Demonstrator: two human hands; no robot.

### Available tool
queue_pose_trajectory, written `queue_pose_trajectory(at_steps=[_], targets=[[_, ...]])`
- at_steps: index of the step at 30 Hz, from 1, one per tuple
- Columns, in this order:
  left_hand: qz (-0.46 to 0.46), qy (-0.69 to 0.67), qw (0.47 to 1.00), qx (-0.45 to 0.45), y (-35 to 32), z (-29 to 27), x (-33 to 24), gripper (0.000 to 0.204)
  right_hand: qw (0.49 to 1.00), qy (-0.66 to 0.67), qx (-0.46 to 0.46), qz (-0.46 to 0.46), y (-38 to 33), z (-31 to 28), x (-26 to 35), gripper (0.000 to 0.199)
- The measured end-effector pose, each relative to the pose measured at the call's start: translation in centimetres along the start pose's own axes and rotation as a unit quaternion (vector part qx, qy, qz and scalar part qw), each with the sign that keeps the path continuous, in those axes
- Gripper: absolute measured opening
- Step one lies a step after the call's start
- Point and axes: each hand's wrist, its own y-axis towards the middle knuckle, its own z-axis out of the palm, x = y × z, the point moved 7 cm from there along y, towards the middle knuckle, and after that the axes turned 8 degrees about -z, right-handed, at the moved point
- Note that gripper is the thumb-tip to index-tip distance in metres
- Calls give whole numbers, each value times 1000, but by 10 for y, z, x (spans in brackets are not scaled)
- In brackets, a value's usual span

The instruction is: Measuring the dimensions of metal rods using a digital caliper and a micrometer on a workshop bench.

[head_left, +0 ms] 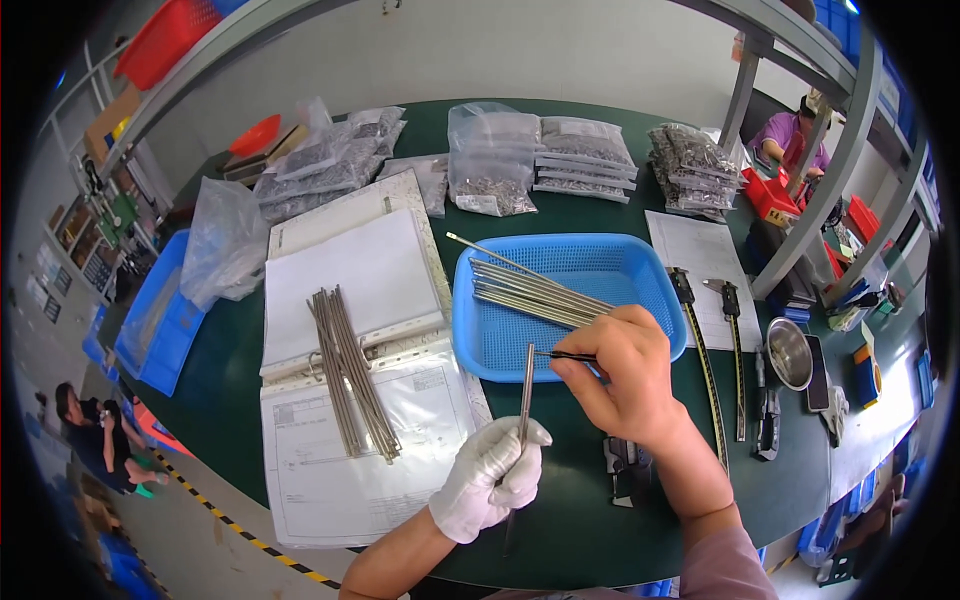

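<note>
In a white glove, my left hand (pixel 492 474) closes around a slim metal rod (pixel 527 388), which stands nearly upright with its top end free. My bare right hand (pixel 628 375) pinches a thin black tool (pixel 573 356) with a fine tip. That tip points left and reaches the rod just below its top; whether it touches or enters the rod I cannot tell. Behind my hands is a blue perforated basket (pixel 655 285) with several long metal rods (pixel 535 290) lying slantwise in it. A second bundle of rods (pixel 352 372) rests on an open binder (pixel 350 270) at the left.
Bags of small metal parts (pixel 585 150) line the back of the green table (pixel 570 545). To the right lie two calipers (pixel 697 345), a metal bowl (pixel 789 353) and a phone (pixel 817 372). A micrometer (pixel 622 468) sits by my right forearm. A blue tray (pixel 150 330) stands far left.
</note>
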Motion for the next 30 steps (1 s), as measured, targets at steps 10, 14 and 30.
queue_pose_trajectory(at_steps=[10, 14, 30], targets=[[-25, -21, 999, 18, -4, 1, 1, 29, 993, -88, -11, -83, 6, -6, 14, 16], [-28, 1, 1000, 6, -3, 0, 1, 29, 991, -97, 5, -87, 7, -10, 14, 14], [-55, 46, 997, -33, -7, 4, -2, 28, 998, 20, 35, -39, 6, -4, 3, 10]])
